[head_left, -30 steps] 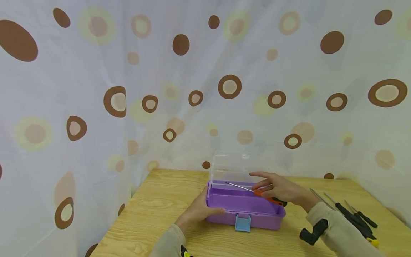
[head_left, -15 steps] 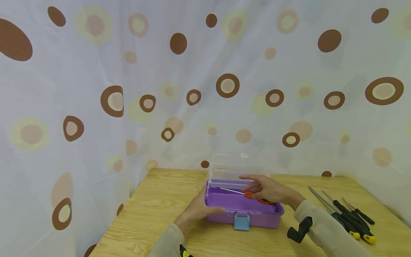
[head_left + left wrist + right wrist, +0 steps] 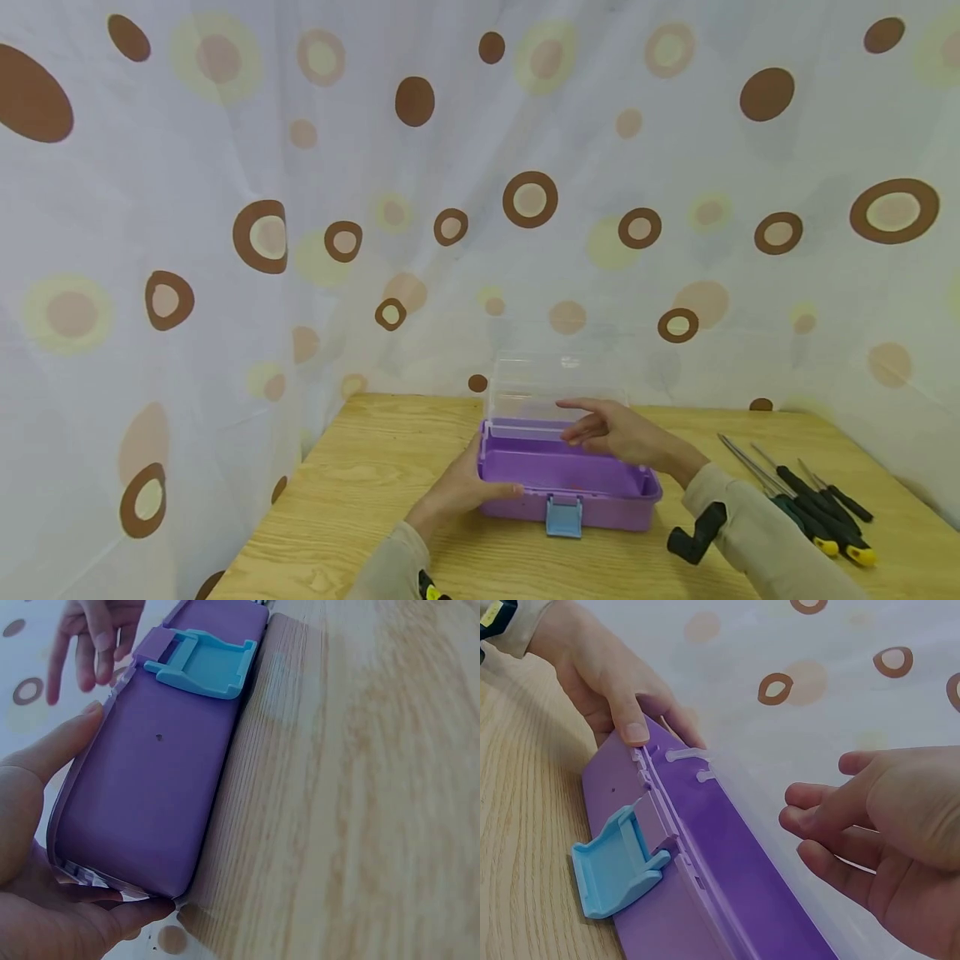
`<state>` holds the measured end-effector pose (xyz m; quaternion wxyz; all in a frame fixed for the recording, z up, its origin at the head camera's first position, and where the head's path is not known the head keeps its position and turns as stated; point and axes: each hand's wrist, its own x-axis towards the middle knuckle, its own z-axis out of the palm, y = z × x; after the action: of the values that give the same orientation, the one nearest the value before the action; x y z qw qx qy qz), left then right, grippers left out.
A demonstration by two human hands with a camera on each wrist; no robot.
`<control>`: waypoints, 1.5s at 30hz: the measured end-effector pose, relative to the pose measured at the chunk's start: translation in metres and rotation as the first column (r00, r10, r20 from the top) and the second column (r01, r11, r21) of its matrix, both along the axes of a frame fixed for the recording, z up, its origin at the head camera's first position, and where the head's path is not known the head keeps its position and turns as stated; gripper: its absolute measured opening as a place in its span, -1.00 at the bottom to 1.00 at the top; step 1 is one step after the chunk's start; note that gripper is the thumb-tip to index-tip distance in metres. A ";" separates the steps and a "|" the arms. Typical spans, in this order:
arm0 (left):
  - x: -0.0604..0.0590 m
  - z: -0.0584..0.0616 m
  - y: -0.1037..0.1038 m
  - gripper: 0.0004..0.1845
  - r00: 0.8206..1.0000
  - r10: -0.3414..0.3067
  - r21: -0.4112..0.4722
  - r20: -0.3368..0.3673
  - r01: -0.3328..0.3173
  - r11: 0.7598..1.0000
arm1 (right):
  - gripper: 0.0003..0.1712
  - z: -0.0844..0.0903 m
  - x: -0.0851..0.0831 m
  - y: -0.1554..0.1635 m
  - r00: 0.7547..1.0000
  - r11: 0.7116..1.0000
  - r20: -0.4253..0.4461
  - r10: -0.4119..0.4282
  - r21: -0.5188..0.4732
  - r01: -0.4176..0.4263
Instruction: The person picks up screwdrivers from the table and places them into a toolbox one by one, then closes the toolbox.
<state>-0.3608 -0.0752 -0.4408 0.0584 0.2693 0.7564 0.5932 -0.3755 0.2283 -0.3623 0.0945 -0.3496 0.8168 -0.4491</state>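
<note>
Purple box [image 3: 567,487] mid-table, clear lid [image 3: 555,387] up; left hand [image 3: 457,492] gripping box's left end, thumb on front wall; right hand [image 3: 618,433] over box, fingers loose, holding nothing; prob. light, stiff, slick plastic — best held by both ends.

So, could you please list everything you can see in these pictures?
box: one, purple, middle of the table, open
lid: one, clear, standing up behind the box
latch: one, light blue, front of the box
screwdrivers: several, black handles, some yellow-tipped, right of the box
table: one, light wood
curtain: one, white with brown and yellow dots, behind
left hand: holds the box's left end
right hand: above the open box, holding nothing
</note>
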 end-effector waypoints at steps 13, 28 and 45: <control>-0.003 0.004 -0.008 0.28 0.999 0.018 -0.030 -0.033 -0.019 0.999 | -0.22 0.009 0.006 0.009 0.999 0.999 0.030 -0.038 0.002 0.038; -0.002 -0.002 -0.010 0.31 0.997 0.080 -0.047 0.005 -0.080 0.996 | -0.16 0.008 0.019 0.038 0.996 0.996 0.045 -0.079 -0.048 0.081; -0.003 -0.005 -0.001 0.30 0.998 0.052 -0.082 -0.046 -0.055 0.995 | -0.18 0.013 0.043 0.084 0.982 0.981 0.056 -0.182 -0.052 0.185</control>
<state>-0.3641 -0.0766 -0.4455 0.0369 0.2594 0.7885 0.5565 -0.3326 0.3120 -0.3498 0.0636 -0.2639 0.8297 -0.4877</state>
